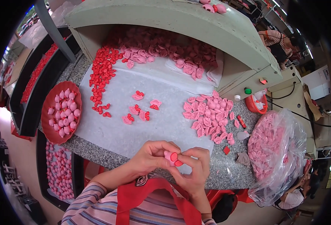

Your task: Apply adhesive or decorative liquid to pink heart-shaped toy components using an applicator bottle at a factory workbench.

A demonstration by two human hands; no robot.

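Close to my body, over the near edge of the white sheet, my left hand (150, 155) pinches a small pink and red plastic toy piece (168, 155). My right hand (196, 165) is closed too, its thumb and fingertips on the red part of the same piece. Beyond my hands on the white sheet (109, 138), several pink shells with red parts on them (138, 95) lie apart from each other. Loose red pieces (98, 80) spread along the sheet's left side. A heap of pink shells (210, 116) lies to the right.
A red bowl (45, 123) of round pink pieces stands at left, near black trays (76, 176). A grey metal hood (165, 17) covers more pieces at the back. At right are a plastic bag of pink parts (266, 138), a small red basket (256, 108) and a blade (229, 175).
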